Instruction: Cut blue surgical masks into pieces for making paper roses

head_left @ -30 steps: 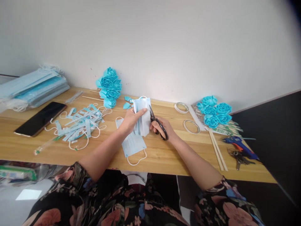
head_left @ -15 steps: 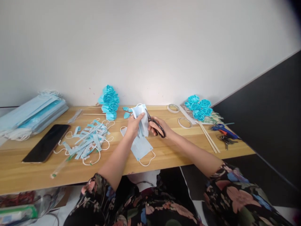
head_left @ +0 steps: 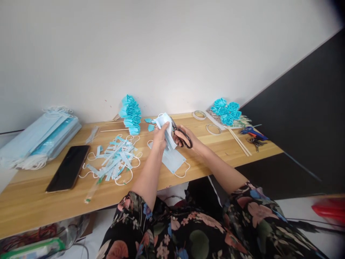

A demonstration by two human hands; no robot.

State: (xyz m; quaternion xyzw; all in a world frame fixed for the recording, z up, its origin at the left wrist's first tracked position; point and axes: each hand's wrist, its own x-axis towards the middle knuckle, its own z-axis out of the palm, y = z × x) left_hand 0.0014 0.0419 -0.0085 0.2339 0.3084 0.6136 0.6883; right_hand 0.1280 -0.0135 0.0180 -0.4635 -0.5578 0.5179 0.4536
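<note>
My left hand (head_left: pixel 161 136) pinches a light blue face mask (head_left: pixel 168 131), held upright above the wooden table. Black-handled scissors (head_left: pixel 183 136) are in my right hand (head_left: pixel 181 137), their blades along the right edge of that mask. A second face mask (head_left: pixel 174 160) lies flat below my hands, a white ear loop at its lower right. Small blue cut pieces (head_left: pixel 151 127) rest just behind my left hand. To the left is a heap of cut mask strips and ear loops (head_left: pixel 118 160).
A stack of masks (head_left: pixel 40 136) and a phone (head_left: pixel 68 168) occupy the left side. Blue paper-like roses (head_left: pixel 131 115) stand near the wall; more roses (head_left: pixel 226 110) lie at right. Tape rolls (head_left: pixel 199 115), sticks (head_left: pixel 238 140), a blue glue gun (head_left: pixel 253 133) and keys (head_left: pixel 256 143) are also to the right.
The camera view has turned, so the table appears tilted and its things shifted. My hands still hold the mask and scissors; the mask leans more to the right.
</note>
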